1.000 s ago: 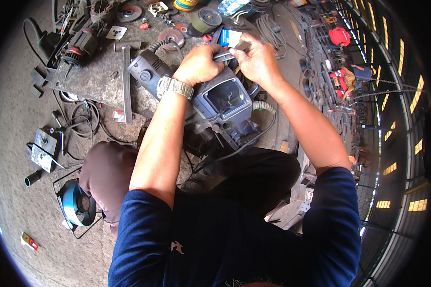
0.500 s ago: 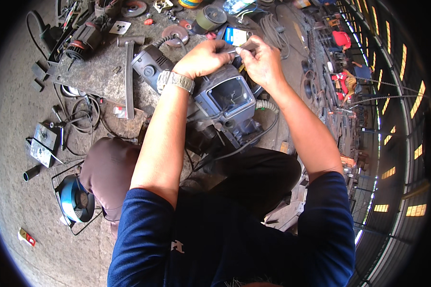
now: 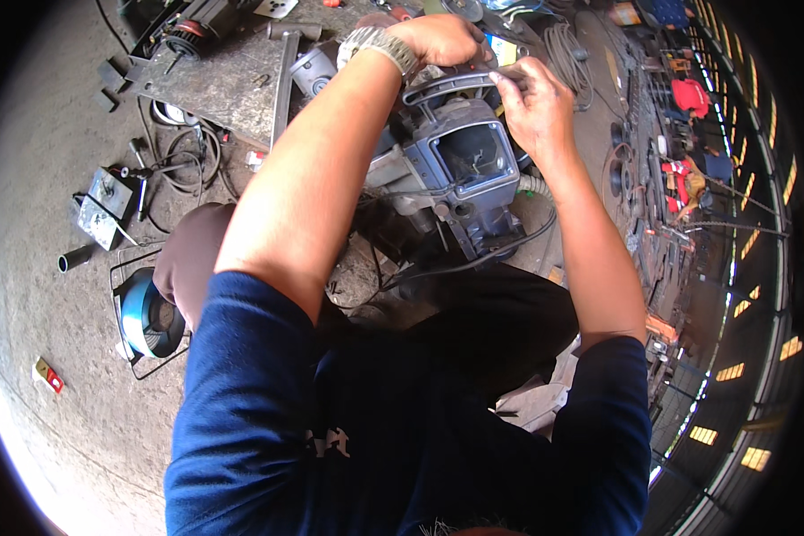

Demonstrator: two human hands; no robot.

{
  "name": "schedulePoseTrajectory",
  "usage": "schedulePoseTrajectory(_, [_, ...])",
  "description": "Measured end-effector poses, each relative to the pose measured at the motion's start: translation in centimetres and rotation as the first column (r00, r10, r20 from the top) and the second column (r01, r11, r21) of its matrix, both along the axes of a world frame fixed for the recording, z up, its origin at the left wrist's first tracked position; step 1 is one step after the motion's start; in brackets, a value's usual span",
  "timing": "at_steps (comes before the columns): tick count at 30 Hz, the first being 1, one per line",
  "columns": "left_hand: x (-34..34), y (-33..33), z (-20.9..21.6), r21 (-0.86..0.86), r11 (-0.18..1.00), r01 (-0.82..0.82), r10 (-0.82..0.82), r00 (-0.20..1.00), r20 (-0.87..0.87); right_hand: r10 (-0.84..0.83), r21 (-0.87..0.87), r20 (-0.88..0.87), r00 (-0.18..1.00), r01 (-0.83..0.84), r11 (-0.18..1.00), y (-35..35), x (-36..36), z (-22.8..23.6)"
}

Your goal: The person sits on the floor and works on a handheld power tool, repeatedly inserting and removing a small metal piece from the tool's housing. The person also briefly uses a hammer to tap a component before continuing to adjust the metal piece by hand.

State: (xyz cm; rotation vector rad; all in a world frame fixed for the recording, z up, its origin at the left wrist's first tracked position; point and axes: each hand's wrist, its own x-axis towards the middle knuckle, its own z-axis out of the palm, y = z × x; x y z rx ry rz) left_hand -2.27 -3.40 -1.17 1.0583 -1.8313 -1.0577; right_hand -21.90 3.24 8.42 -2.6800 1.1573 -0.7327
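Note:
In front of me stands a grey-blue machine housing (image 3: 438, 154) with a rectangular window in its face. A curved grey carry handle (image 3: 451, 85) rises from its top. My left hand (image 3: 439, 40), with a watch on the wrist, is just beyond the handle; its fingers are curled closed, and whatever they hold is hidden. At the handle's right end is my right hand (image 3: 538, 100), thumb and fingers pinched together. I cannot make out what sits in that pinch. Partly behind my left forearm is a grey cylindrical motor part (image 3: 314, 73).
A worn work board (image 3: 214, 85) at the left bears a metal bar (image 3: 285, 89) and an angle grinder (image 3: 192, 36). Coiled cable (image 3: 570, 54) lies at the back right. On the floor are a blue wire spool (image 3: 145, 313), a metal box (image 3: 105, 210) and a short pipe (image 3: 74, 260).
The view has shifted, so the scene sits further right and higher. My left hand has moved away from me, past the handle, which now shows between the hands.

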Motion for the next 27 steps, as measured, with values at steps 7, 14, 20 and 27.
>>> schedulePoseTrajectory(7, [-2.0, 0.3, 0.3, 0.240, 0.970, 0.025, 0.028, 0.977, -0.212, 0.032, -0.025, 0.039, 0.999, -0.031, 0.999, -0.1, -0.8, -0.4])
schedulePoseTrajectory(14, [-2.6, 1.6, 1.8, 0.383, 0.923, 0.043, 0.076, 0.955, -0.288, 0.066, -0.067, -0.076, 0.995, -0.071, 0.995, 0.3, -0.8, 0.5])
schedulePoseTrajectory(20, [-3.0, 1.2, 1.2, 0.429, 0.896, 0.112, 0.066, 0.923, -0.379, 0.074, -0.007, -0.013, 0.997, -0.074, 0.997, 0.2, -0.9, 0.6])
schedulePoseTrajectory(27, [-3.5, 0.7, 1.2, 0.422, 0.887, 0.189, -0.001, 0.913, -0.407, 0.068, -0.040, -0.037, 0.997, -0.069, 0.997, 0.6, -1.2, 0.6])
